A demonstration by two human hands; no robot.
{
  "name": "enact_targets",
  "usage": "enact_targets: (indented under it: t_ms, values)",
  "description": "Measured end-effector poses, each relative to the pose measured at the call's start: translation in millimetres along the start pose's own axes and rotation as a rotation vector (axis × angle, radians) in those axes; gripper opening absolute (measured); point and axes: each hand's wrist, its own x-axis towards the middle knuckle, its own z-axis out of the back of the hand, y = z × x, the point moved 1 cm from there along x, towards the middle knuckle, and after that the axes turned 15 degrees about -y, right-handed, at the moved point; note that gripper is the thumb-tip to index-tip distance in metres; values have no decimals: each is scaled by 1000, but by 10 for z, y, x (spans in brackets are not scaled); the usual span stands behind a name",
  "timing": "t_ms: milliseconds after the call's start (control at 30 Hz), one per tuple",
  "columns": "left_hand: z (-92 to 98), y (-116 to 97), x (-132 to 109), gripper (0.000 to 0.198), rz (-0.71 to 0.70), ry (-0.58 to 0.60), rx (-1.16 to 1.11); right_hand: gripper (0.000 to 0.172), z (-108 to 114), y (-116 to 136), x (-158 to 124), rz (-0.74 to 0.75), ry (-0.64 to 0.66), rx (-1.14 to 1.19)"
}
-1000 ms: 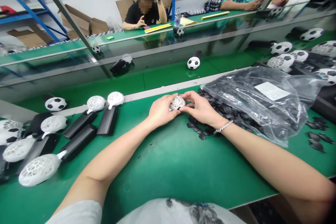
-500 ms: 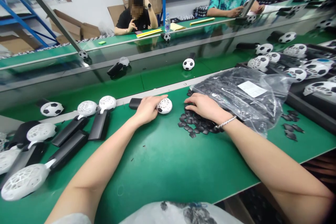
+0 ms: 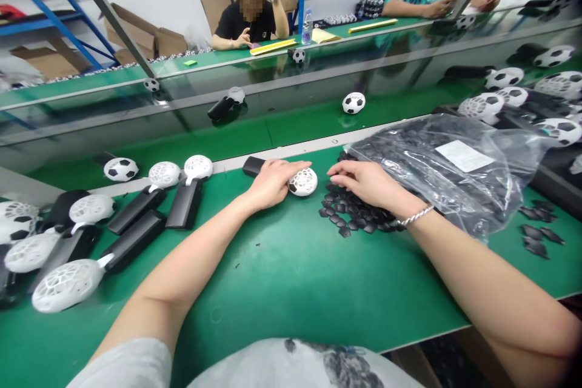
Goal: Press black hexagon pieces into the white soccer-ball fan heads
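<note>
Under my left hand [image 3: 273, 185] is a white toy football [image 3: 303, 182] with an openwork shell and a black patch, joined to a black handle [image 3: 253, 165]. My left fingers are wrapped over the neck between ball and handle. My right hand [image 3: 364, 182] hovers at the left edge of a pile of small black five-sided pieces [image 3: 361, 218], thumb and forefinger drawn together. Whatever is between those fingertips is too small to make out. A clear plastic bag [image 3: 459, 194] full of such black pieces lies beyond my right wrist.
Several white balls on black handles [image 3: 140, 236] lie at left; more balls [image 3: 482, 106] are piled at right. Past the ledge runs a green conveyor [image 3: 291, 127] carrying balls. Loose black pieces [image 3: 536, 239] lie at far right. Two people [image 3: 250, 18] sit opposite.
The view has shifted, so most things appear further right. My right fingertips have drawn together and come slightly away from the pile toward the ball. My left hand keeps its hold.
</note>
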Motion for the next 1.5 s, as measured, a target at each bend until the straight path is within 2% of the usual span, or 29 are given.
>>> enact_targets:
  t_ms: [67,200,400,533,667,800,1067,1200,1300,1367,1433,1500]
  values:
    - [12,-13,0,71,-2,15,-11,17,-10,36,-7,30,-20,66]
    - [20,-35,2,70,-1,46,-14,15,-18,136,-24,222,-118,80]
    - [2,-46,5,62,81,91,56,16,-101,221,-78,270,-42,113]
    - [25,-64,-4,68,55,96,31,10,-95,231,-96,193,-44,131]
    - [32,-81,-5,74,77,103,17,9,-99,255,-97,219,-40,183]
    - [11,-112,5,82,122,82,12,9,-201,249,-103,182,-59,268]
    - [-9,-166,4,64,150,25,24,9,-333,168,-81,70,-112,369]
    - [-21,-177,15,58,163,7,11,24,-397,187,-101,-74,-30,477]
    - [-30,-186,25,56,150,-23,1,28,-429,203,-79,-141,22,497]
    - [-34,-194,19,58,142,-25,4,29,-325,167,39,-111,59,440]
    - [-33,-203,-6,66,130,-23,18,28,-55,85,247,-35,37,285]
    - [-31,-209,-43,75,114,-22,38,27,346,-11,465,-24,-228,-43]
